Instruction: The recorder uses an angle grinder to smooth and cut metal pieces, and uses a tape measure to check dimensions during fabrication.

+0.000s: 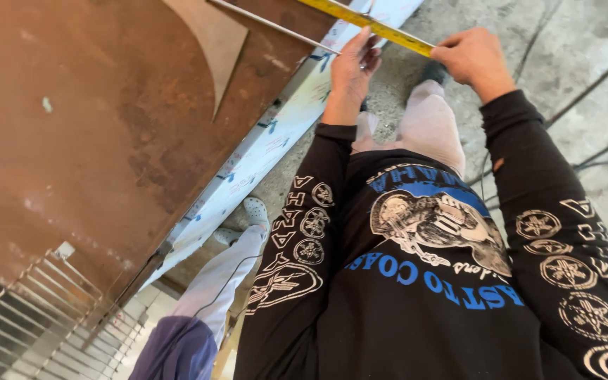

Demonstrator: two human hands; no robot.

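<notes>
A yellow tape measure blade (378, 28) stretches across the top of the view. My left hand (352, 67) pinches it against the edge of a long white, film-covered metal strip (276, 134). My right hand (473, 58) grips the blade further right, over the concrete floor. Both arms wear black sleeves with white prints.
A large rusty brown steel sheet (107, 119) fills the left, with a thin metal rod (269, 24) lying across its top. Metal grating (43, 309) sits at lower left. Another person's legs in light trousers (212, 281) stand beside me. Cables run over the concrete floor (585, 105).
</notes>
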